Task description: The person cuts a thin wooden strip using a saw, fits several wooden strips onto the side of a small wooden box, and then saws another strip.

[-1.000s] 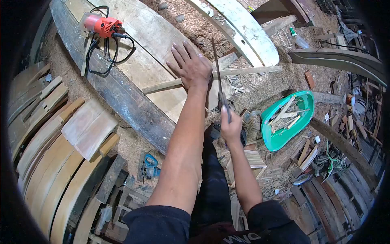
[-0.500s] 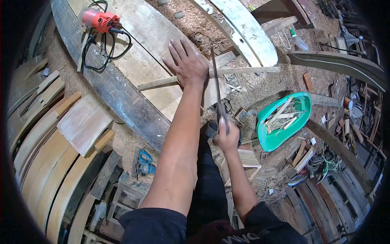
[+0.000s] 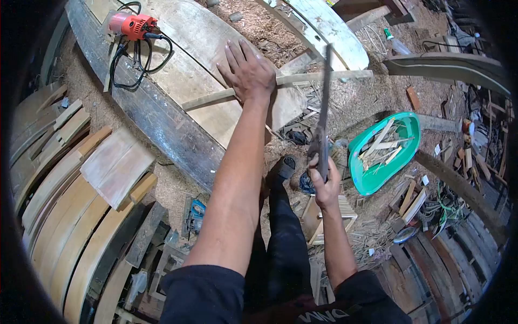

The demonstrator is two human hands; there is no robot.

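Note:
My left hand (image 3: 250, 78) lies flat with fingers spread, pressing a thin, slightly curved wooden strip (image 3: 324, 77) against a broad wooden board (image 3: 186, 32). One end of the strip juts out past the board to the right. In my right hand (image 3: 325, 186) is the handle of a long, dark blade (image 3: 326, 92) that looks like a machete. It points away from me and appears raised, to the right of the board's end. Its cutting edge cannot be made out clearly.
A red power tool (image 3: 132, 24) with a black cord rests on the board. At right stands a green tub (image 3: 386, 175) of wood scraps. Curved planks (image 3: 70, 232) are stacked at left. A blue power tool (image 3: 197, 210) lies on the floor, among shavings and offcuts.
My right hand has moved right with the machete, whose blade has swung away from the strip beside my left hand. My left hand stays pressed on the strip.

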